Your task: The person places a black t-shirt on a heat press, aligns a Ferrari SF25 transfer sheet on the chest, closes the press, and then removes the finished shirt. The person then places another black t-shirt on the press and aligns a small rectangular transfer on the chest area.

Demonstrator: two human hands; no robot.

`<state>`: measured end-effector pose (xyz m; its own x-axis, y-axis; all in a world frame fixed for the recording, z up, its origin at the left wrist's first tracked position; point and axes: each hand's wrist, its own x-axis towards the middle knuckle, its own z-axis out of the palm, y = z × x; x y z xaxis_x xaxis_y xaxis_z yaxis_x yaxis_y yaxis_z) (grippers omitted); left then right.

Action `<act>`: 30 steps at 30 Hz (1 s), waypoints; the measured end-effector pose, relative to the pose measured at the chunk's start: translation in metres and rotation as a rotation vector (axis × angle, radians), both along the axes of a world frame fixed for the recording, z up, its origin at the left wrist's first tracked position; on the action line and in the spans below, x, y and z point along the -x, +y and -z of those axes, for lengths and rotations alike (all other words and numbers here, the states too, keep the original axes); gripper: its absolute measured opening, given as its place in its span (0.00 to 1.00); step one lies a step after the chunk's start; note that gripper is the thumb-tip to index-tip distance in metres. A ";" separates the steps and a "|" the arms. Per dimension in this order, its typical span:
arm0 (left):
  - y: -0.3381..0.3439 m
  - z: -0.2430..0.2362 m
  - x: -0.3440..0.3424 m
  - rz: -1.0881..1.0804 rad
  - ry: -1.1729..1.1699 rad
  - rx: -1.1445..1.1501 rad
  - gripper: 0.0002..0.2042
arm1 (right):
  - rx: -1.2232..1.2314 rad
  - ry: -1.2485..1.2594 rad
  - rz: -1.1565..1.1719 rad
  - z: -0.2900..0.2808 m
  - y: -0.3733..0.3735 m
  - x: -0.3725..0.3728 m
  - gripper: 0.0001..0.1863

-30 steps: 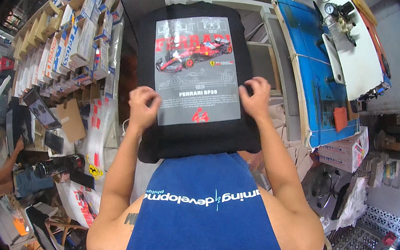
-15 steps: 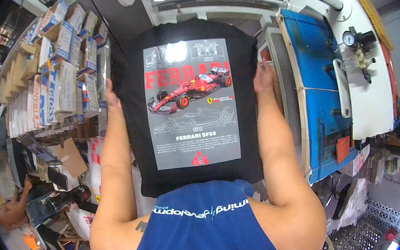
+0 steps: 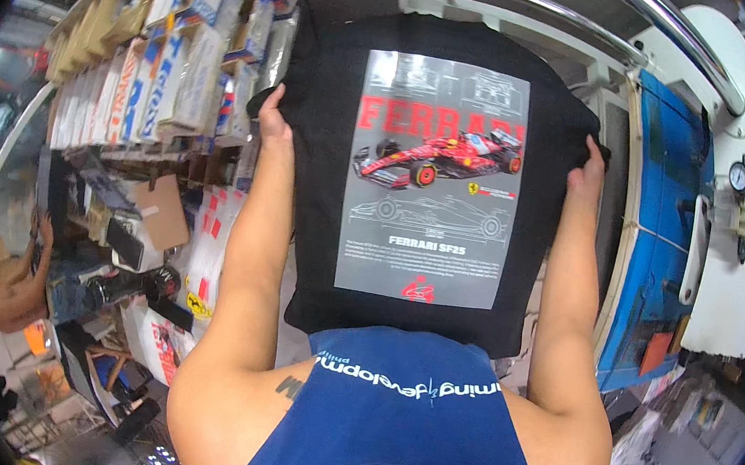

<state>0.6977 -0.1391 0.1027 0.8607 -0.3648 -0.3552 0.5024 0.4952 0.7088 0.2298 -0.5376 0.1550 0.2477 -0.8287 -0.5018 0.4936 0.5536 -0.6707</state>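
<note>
Left hand (image 3: 274,116), right hand (image 3: 589,168) gripping black printed T-shirt (image 3: 434,180), stacked boxes (image 3: 171,63) on shelves

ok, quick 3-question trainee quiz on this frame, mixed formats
1. True or false: both hands, left hand and right hand, grip the black T-shirt at its side edges.
2. What is printed on the grey panel? A) a red racing car B) a green tractor C) a yellow boat
3. Fill in: to the person's left stand shelves of stacked ___.

Key: 1 true; 2 A; 3 boxes.
</note>
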 end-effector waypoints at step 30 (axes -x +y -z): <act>0.131 -0.126 0.249 0.540 -1.599 -0.790 0.14 | 1.519 1.124 -0.562 -0.085 0.299 0.091 0.20</act>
